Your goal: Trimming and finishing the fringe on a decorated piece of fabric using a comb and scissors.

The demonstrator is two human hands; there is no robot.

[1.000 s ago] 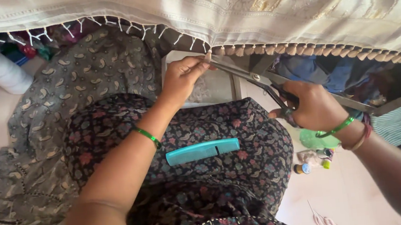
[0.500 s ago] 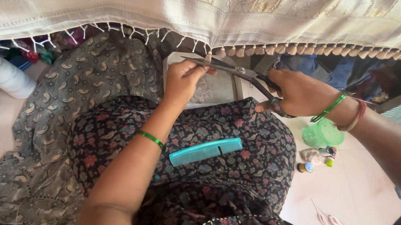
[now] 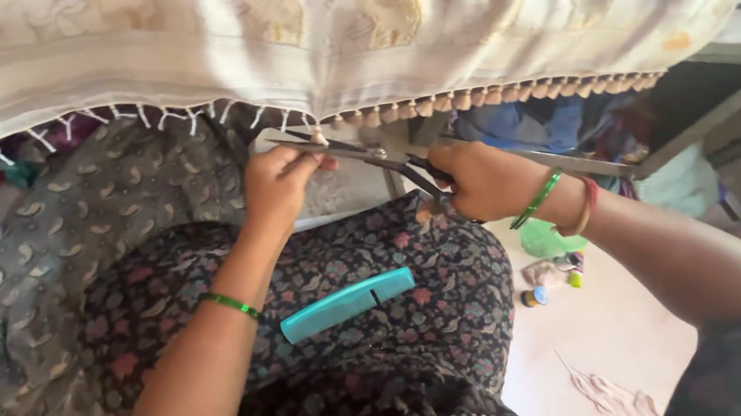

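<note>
Right hand [image 3: 479, 182] grips scissors [image 3: 364, 151] at fringe [image 3: 488, 97] of cream cloth [image 3: 368, 22]; left hand [image 3: 280, 186] pinches tassel; teal comb [image 3: 347, 304] on lap

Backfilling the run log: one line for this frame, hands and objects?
left hand: pinches tassel fringe of cream embroidered cloth | right hand: grips metal scissors at fringe | teal plastic comb: on lap

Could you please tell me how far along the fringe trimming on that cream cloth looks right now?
Right of the scissors, the cloth edge carries short, even tassels. The right hand holds the scissors at a tassel pinched by the left hand. Long, loose white threads remain on the left.
</note>
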